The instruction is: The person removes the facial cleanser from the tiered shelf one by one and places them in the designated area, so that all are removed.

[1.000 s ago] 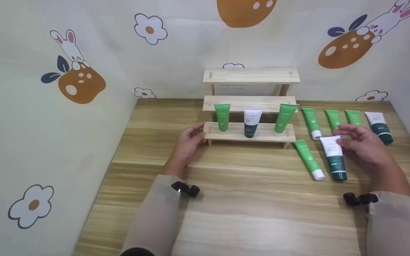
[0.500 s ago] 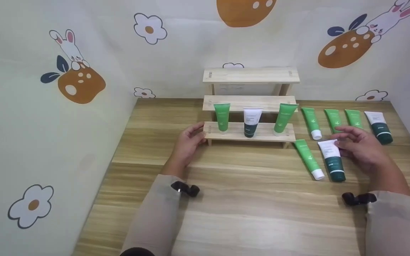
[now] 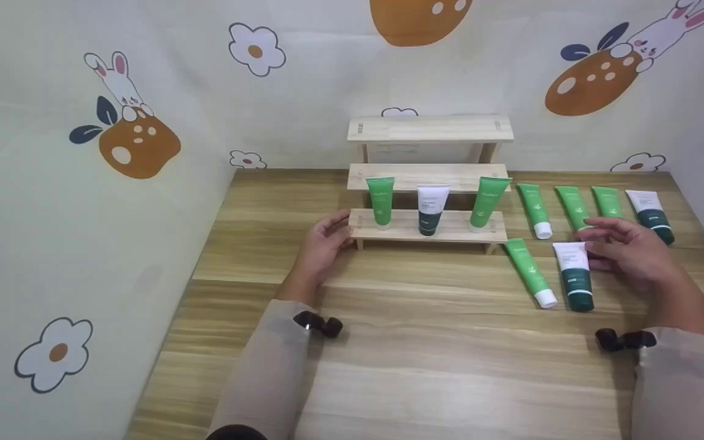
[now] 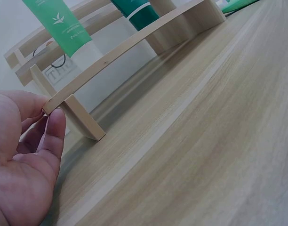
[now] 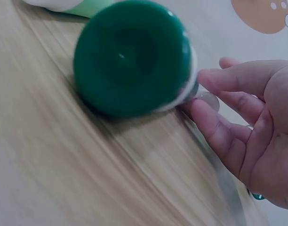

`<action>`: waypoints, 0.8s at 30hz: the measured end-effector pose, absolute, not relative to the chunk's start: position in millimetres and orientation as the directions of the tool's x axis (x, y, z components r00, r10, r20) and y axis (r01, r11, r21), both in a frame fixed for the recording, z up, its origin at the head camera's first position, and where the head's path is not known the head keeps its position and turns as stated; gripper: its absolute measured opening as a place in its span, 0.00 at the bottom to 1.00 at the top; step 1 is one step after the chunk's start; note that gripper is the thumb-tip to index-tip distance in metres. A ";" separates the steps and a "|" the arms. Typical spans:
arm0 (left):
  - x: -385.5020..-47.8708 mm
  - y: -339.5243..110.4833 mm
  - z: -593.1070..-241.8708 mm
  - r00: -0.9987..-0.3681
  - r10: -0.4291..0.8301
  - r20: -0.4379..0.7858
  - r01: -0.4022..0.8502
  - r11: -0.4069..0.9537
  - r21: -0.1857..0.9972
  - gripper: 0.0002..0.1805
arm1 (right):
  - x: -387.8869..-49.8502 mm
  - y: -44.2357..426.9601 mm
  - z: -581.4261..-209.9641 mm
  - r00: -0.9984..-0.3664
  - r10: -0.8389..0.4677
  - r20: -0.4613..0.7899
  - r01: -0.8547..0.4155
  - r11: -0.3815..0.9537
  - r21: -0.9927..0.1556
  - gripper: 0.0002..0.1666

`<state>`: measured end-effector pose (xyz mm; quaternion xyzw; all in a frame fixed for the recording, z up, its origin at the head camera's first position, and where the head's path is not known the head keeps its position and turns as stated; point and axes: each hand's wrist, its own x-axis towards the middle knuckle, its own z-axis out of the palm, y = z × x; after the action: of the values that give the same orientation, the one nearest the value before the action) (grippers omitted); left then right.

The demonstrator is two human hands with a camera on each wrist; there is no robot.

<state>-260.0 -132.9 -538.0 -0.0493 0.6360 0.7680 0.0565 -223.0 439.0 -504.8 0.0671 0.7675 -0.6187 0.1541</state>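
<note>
My left hand pinches the left end of the bottom step of a wooden three-step rack; the left wrist view shows thumb and fingers at the board's end. On that step stand a green tube, a white and dark green tube and another green tube, which leans. At the right, my right hand pinches the upper edge of a white and dark green tube. Its green cap faces the right wrist camera. A green tube lies just left of it.
Behind the right hand, a row of tubes lies on the wooden table: several green ones, such as the leftmost, and a white and dark green one at the far right. A patterned sheet stands behind the rack.
The right hand and the white and dark green tube have shifted slightly, the tube's top now a little nearer the front and its body more upright in the view. The left hand keeps its place.
</note>
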 end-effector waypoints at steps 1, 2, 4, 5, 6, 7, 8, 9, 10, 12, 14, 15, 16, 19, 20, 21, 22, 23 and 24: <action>-259.9 -133.0 -537.7 -0.989 0.023 -0.149 -0.150 -0.183 0.972 0.25 | -222.9 439.7 -504.9 -0.944 -0.091 -0.317 0.289 0.236 -0.928 0.36; -260.0 -133.1 -537.5 -0.989 0.024 -0.149 -0.151 -0.182 0.972 0.25 | -222.7 439.8 -504.9 -0.944 -0.097 -0.314 0.283 0.245 -0.927 0.36; -259.9 -132.9 -536.7 -0.989 0.023 -0.149 -0.151 -0.177 0.973 0.25 | -223.2 439.0 -505.1 -0.942 -0.107 -0.318 0.283 0.255 -0.925 0.36; -259.9 -132.9 -536.7 -0.989 0.022 -0.150 -0.151 -0.176 0.973 0.26 | -223.2 438.3 -504.7 -0.941 -0.115 -0.317 0.282 0.246 -0.927 0.37; -260.0 -133.0 -536.9 -0.989 0.022 -0.148 -0.149 -0.173 0.974 0.26 | -223.1 437.8 -504.4 -0.940 -0.123 -0.317 0.283 0.233 -0.930 0.37; -260.2 -133.0 -537.1 -0.989 0.021 -0.148 -0.149 -0.169 0.974 0.26 | -222.9 437.7 -504.0 -0.940 -0.128 -0.316 0.282 0.230 -0.931 0.37; -260.3 -133.0 -537.4 -0.989 0.021 -0.149 -0.151 -0.163 0.975 0.26 | -222.4 437.9 -503.6 -0.940 -0.132 -0.315 0.281 0.224 -0.933 0.37; -260.3 -132.8 -537.3 -0.988 0.021 -0.151 -0.153 -0.157 0.976 0.26 | -221.9 438.4 -503.2 -0.940 -0.135 -0.313 0.282 0.210 -0.936 0.37; -260.3 -132.9 -537.4 -0.988 0.020 -0.154 -0.155 -0.151 0.976 0.26 | -221.5 439.2 -502.6 -0.941 -0.133 -0.310 0.279 0.212 -0.937 0.37; -260.1 -133.0 -537.6 -0.987 0.019 -0.160 -0.161 -0.137 0.977 0.26 | -221.0 440.7 -501.4 -0.943 -0.130 -0.307 0.278 0.201 -0.939 0.37; -259.7 -133.1 -537.2 -0.986 0.018 -0.167 -0.168 -0.127 0.978 0.25 | -220.5 442.3 -500.1 -0.944 -0.120 -0.306 0.278 0.205 -0.938 0.36; -259.5 -133.1 -536.9 -0.985 0.019 -0.169 -0.170 -0.125 0.978 0.25 | -220.3 442.9 -499.5 -0.945 -0.112 -0.307 0.279 0.209 -0.937 0.36; -259.6 -133.2 -537.0 -0.985 0.020 -0.169 -0.170 -0.123 0.978 0.25 | -220.2 443.3 -498.8 -0.946 -0.104 -0.308 0.282 0.209 -0.936 0.35; -259.7 -133.4 -536.8 -0.986 0.023 -0.164 -0.165 -0.127 0.978 0.25 | -219.7 443.3 -496.0 -0.950 -0.083 -0.301 0.278 0.216 -0.936 0.34; -259.6 -133.5 -536.7 -0.987 0.025 -0.159 -0.161 -0.131 0.978 0.25 | -219.5 442.6 -494.6 -0.953 -0.074 -0.294 0.270 0.233 -0.934 0.34; -259.6 -133.6 -536.7 -0.988 0.027 -0.155 -0.157 -0.136 0.978 0.25 | -219.2 441.6 -493.1 -0.956 -0.065 -0.286 0.262 0.254 -0.931 0.33; -259.4 -133.7 -536.5 -0.988 0.028 -0.152 -0.154 -0.138 0.978 0.25 | -219.1 440.2 -491.3 -0.958 -0.058 -0.279 0.254 0.268 -0.929 0.33; -259.3 -133.8 -536.4 -0.988 0.029 -0.149 -0.151 -0.141 0.978 0.25 | -219.0 438.3 -489.3 -0.963 -0.048 -0.264 0.237 0.305 -0.922 0.32; -259.2 -133.9 -536.4 -0.989 0.029 -0.146 -0.149 -0.145 0.978 0.25 | -219.2 435.8 -487.3 -0.968 -0.034 -0.247 0.221 0.344 -0.913 0.31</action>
<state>-259.2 -133.9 -536.4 -0.0461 0.6513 0.7551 0.0588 -219.2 435.8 -487.3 0.0576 0.8122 -0.5697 0.1116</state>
